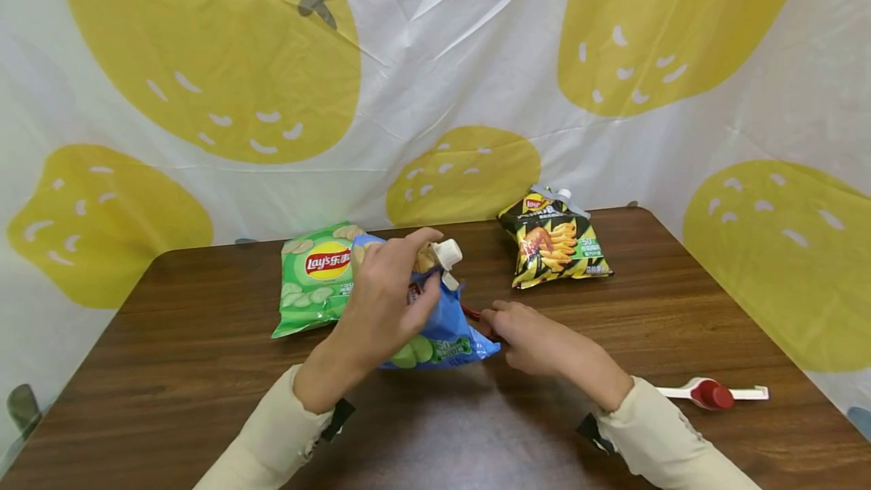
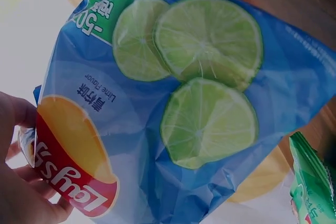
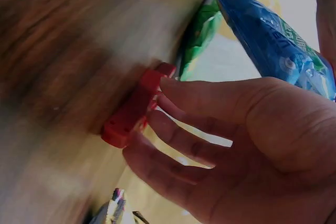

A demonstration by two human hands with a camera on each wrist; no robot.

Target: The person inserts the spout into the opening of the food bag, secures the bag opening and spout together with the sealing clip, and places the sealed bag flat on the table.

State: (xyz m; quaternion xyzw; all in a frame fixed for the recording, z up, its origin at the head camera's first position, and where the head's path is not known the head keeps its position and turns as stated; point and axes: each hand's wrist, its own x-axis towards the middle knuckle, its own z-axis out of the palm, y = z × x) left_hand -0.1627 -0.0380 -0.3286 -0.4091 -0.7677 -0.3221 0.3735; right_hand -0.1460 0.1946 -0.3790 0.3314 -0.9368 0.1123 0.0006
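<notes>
A blue lime-flavour chip bag (image 2: 136,108) is held up at its top by my left hand (image 1: 384,293), tilted over the table. A white clip with a spout-like cap (image 1: 447,254) shows at the bag's top beside the left fingers. My right hand (image 1: 537,335) is low over the table, just right of the bag's lower corner. In the right wrist view its loosely bent fingers reach a red bar-shaped piece (image 3: 134,108), fingertips right at its edge. Most of that red piece is hidden by the bag and hand in the head view.
Behind the blue bag lies a green chip bag (image 1: 316,278). Farther back on the right, a black-and-yellow chip bag (image 1: 558,240) bears a grey clip with a white cap (image 1: 564,194). A white clip with a red cap (image 1: 714,394) lies at the right of the brown table (image 1: 190,384).
</notes>
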